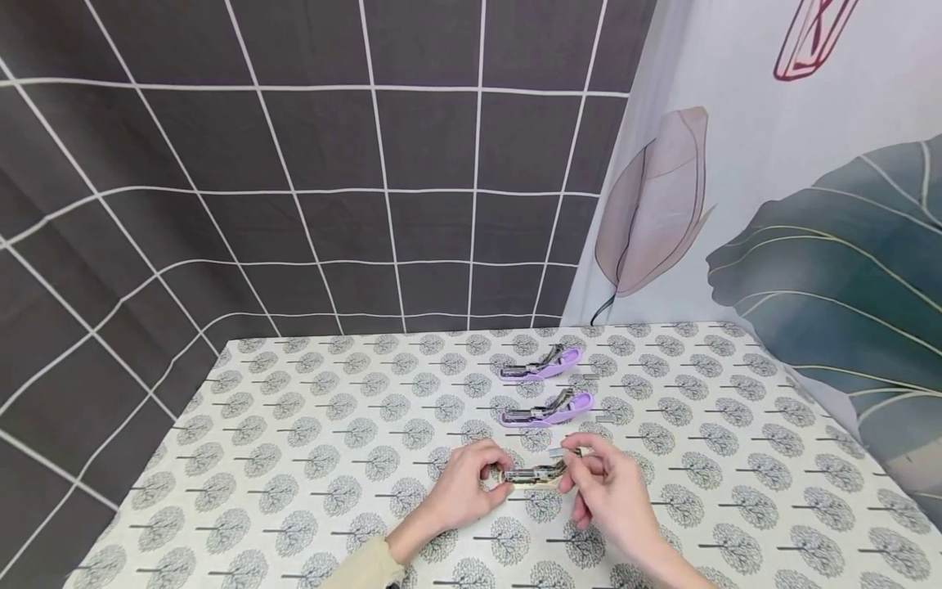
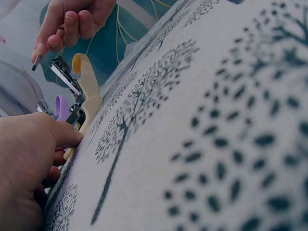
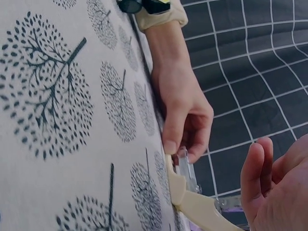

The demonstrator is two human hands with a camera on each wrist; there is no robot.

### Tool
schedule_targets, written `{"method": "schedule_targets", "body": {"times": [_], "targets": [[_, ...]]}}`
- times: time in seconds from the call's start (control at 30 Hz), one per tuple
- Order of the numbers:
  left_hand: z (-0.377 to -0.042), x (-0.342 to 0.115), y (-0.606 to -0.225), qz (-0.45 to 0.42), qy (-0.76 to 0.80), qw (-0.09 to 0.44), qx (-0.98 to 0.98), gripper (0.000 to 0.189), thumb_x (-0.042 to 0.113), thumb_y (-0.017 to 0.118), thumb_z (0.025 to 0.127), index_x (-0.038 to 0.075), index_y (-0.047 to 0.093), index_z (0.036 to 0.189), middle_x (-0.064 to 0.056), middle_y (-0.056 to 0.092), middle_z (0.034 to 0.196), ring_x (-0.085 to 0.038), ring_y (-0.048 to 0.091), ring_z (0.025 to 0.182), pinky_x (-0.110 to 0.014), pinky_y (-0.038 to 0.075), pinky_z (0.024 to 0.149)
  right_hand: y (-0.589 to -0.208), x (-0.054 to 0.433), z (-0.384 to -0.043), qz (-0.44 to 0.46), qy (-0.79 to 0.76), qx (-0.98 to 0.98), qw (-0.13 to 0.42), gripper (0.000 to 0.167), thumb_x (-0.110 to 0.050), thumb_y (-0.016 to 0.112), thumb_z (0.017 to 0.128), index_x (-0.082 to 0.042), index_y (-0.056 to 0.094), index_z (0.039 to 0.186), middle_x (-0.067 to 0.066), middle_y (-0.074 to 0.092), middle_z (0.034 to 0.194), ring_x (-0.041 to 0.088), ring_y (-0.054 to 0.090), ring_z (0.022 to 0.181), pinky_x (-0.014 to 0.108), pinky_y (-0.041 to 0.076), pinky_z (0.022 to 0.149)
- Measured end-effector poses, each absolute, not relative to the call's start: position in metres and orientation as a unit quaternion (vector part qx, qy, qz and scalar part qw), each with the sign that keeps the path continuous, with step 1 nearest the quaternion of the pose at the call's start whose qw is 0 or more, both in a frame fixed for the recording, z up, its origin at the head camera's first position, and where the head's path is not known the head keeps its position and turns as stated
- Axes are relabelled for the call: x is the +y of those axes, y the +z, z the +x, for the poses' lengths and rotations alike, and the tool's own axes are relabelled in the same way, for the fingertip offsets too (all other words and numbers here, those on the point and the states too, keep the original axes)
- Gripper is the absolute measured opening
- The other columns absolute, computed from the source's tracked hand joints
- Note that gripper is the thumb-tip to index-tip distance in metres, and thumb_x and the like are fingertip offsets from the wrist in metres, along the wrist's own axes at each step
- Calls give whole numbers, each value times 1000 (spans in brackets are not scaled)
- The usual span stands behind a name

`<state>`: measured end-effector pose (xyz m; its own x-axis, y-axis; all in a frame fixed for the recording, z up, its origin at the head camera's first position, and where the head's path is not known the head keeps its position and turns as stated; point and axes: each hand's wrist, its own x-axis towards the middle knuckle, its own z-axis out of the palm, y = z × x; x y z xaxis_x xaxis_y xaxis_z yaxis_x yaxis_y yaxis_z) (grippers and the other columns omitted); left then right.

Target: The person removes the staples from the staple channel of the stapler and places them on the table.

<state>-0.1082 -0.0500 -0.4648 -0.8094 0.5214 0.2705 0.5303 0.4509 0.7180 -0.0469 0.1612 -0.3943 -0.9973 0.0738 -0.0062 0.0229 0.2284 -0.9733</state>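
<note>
A cream stapler (image 1: 540, 487) lies opened up on the patterned cloth, its metal magazine exposed. My left hand (image 1: 467, 483) grips its left end between thumb and fingers; in the left wrist view the thumb presses the cream base (image 2: 91, 103). My right hand (image 1: 611, 495) pinches a small grey staple strip (image 2: 36, 62) by its end, holding it above the magazine. From the right wrist view, the cream handle part (image 3: 207, 211) extends toward the right hand (image 3: 284, 187), apart from the left hand (image 3: 183, 106).
Behind the cream one lie two purple staplers, a nearer one (image 1: 526, 424) and a farther one (image 1: 562, 361), both opened. Small grey strips (image 1: 605, 418) lie to their right. The table is covered with a tree-print cloth (image 1: 331, 458), with a dark gridded curtain (image 1: 427, 229) behind.
</note>
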Motion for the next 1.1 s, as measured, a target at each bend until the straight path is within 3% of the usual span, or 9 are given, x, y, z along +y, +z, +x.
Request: {"method": "schedule_targets", "body": {"times": [0.53,1.1], "targets": [[-108,-49,-466,-309,-427,5,-850,22,5,81,79,11,71,97,13,60,89,0,44,69,-18,41,66,-392,180,-49,-25,605,-793,74,21,3,58,96,1,62,116,14,65,67,20,53,39,34,50,39],[-109,-50,-466,-307,-424,2,-852,21,6,80,80,11,71,98,13,59,89,0,43,69,-19,42,66,-393,205,-48,-54,600,-795,70,25,1,57,98,0,58,123,18,66,73,22,56,44,36,52,43]]}}
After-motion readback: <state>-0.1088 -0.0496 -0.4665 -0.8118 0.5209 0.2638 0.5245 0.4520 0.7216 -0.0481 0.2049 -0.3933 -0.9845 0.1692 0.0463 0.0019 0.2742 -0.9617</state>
